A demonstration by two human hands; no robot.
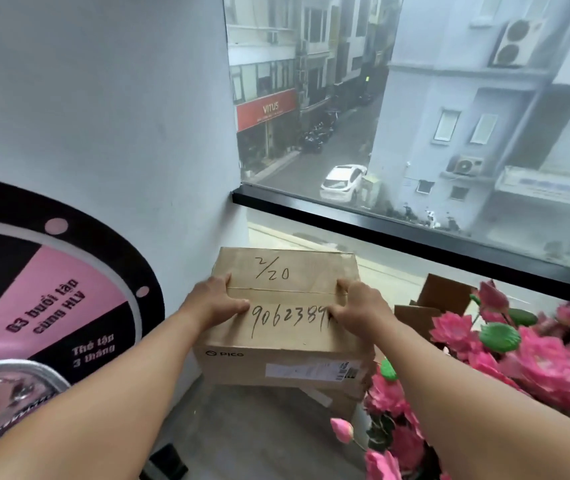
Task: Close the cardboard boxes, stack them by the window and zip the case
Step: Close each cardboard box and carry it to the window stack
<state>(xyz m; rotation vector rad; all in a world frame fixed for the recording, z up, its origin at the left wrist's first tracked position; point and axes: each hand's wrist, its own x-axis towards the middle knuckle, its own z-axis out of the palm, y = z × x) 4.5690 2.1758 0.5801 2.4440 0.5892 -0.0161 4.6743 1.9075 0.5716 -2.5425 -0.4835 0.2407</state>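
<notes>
A closed brown cardboard box [287, 271] with handwritten numbers on its lid sits in the corner under the window. It rests on top of another cardboard box [339, 400], of which only the lower right corner shows. My left hand [212, 301] lies on the lid's left side, thumb across the top and fingers over the flap seam. My right hand [358, 306] rests on the lid's right side in the same way, covering the end of the written number. No case is in view.
A grey wall [103, 116] runs along the left, with a black and pink prize wheel [51, 289] leaning on it. The window [415, 116] and its black sill [380, 223] lie behind. Pink artificial flowers [519, 358] crowd the right, with an open cardboard box [439, 299] behind them.
</notes>
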